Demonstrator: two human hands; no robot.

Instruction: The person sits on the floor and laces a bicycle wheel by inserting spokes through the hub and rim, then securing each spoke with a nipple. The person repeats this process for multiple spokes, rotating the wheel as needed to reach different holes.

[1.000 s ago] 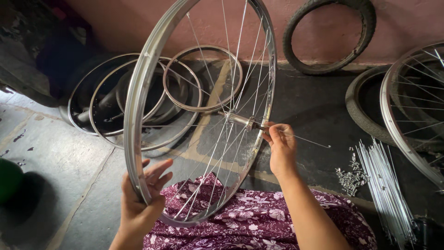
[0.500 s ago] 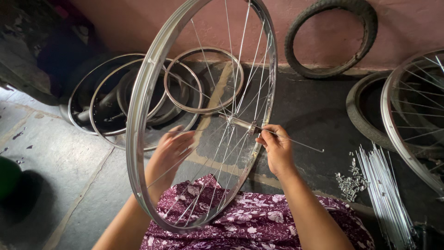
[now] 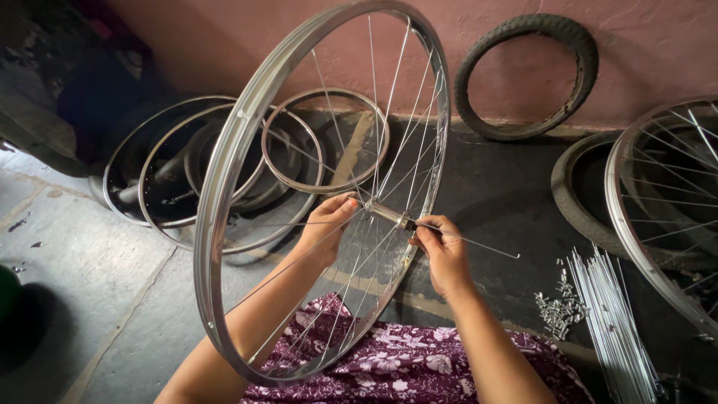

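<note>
Both hands [image 3: 389, 232] pinch metal hub [image 3: 387, 214], spoked rim [image 3: 224, 187].

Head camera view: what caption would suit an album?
Both hands, left and right, at the hub of an upright bicycle wheel.

A single head-worn camera looks steeply down and forward (close over the lap) toward the far pink wall [image 3: 643, 45].

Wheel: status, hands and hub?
Left hand reaching through spokes, fingers at hub. Right hand pinching loose spoke at hub. Wheel upright, unobstructed.
</note>
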